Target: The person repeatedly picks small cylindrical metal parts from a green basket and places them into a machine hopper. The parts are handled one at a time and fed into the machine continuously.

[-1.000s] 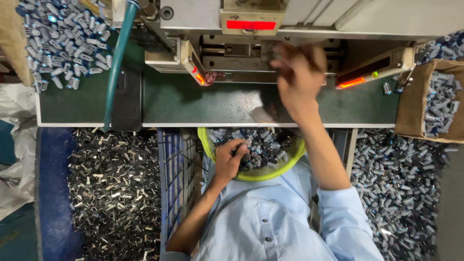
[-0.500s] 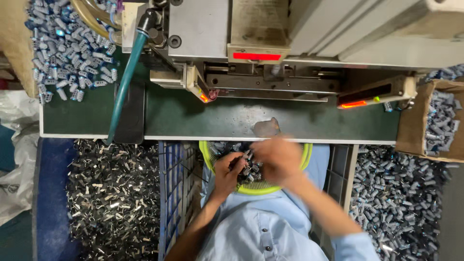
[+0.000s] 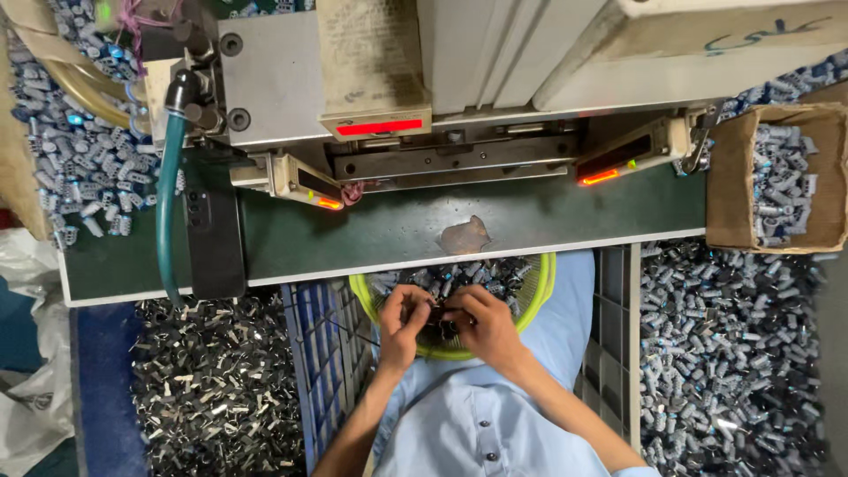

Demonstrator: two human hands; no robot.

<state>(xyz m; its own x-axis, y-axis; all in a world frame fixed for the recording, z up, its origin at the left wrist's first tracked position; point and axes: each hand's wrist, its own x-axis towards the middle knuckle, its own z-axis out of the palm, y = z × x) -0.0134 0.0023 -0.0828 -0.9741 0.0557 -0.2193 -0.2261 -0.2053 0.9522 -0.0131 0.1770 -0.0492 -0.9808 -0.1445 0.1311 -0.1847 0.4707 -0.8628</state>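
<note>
My left hand and my right hand meet over a yellow-green basket on my lap, which holds several small dark and silvery metal parts. Both hands pinch a small dark part between their fingertips, just above the pile in the basket. A grey press machine with red lights stands behind a green bench top, well beyond both hands.
A brown worn patch marks the bench edge. A cardboard box of small cylinders sits right. Piles of small metal parts lie left, right and at the far left. A teal hose hangs by the machine.
My right hand has come back from the machine's slot down to the basket and joined the left hand on a small part. The view has shifted slightly.
</note>
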